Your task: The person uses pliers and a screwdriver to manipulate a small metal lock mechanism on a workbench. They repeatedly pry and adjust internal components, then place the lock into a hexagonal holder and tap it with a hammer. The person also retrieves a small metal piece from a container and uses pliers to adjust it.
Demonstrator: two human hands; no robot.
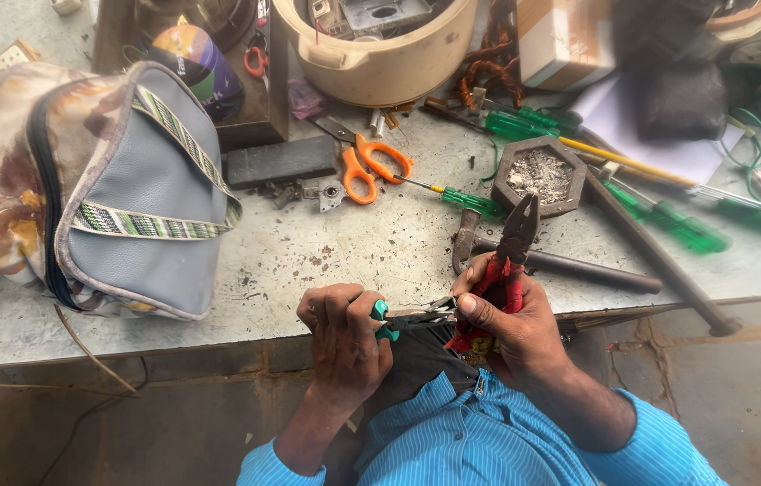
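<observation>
Right hand (502,315) around red pliers (505,261) (jaws upward)

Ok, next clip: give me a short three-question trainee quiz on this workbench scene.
1. True or false: the right hand holds red-handled pliers with the nose pointing away from the person.
2. Which lies on the bench closest above the left hand? A) orange-handled scissors B) grey zip bag C) green-handled screwdriver
3. Fill in: the left hand grips a small tool with a ____ handle.

Key: 1 true; 2 A; 3 teal (blue-green).
</observation>
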